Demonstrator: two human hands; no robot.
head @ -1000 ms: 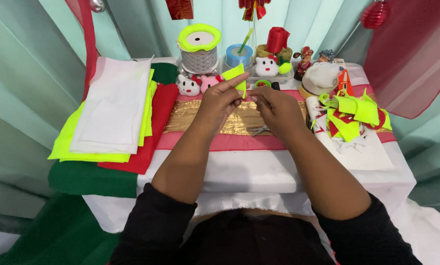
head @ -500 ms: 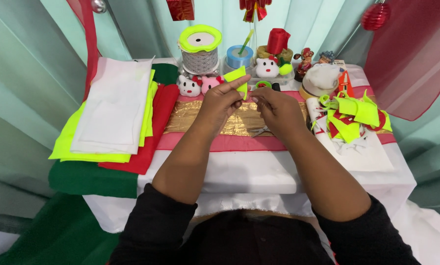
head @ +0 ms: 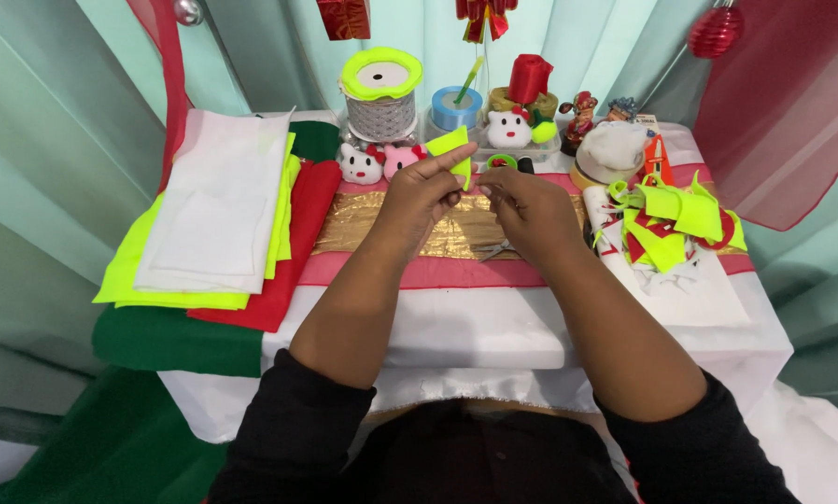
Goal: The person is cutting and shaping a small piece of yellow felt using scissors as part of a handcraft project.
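Item, centre frame: your left hand (head: 425,191) pinches a neon-yellow felt piece (head: 451,147), right hand (head: 521,201) closed narrowly beside it, seemingly mid-fold; next calls for steady fingertip alignment.

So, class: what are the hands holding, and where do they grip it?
A small neon-yellow felt piece, pinched at its lower end between the left hand and right hand fingertips.

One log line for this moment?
left hand: pinches neon-yellow felt piece | right hand: at its lower edge | above gold cloth
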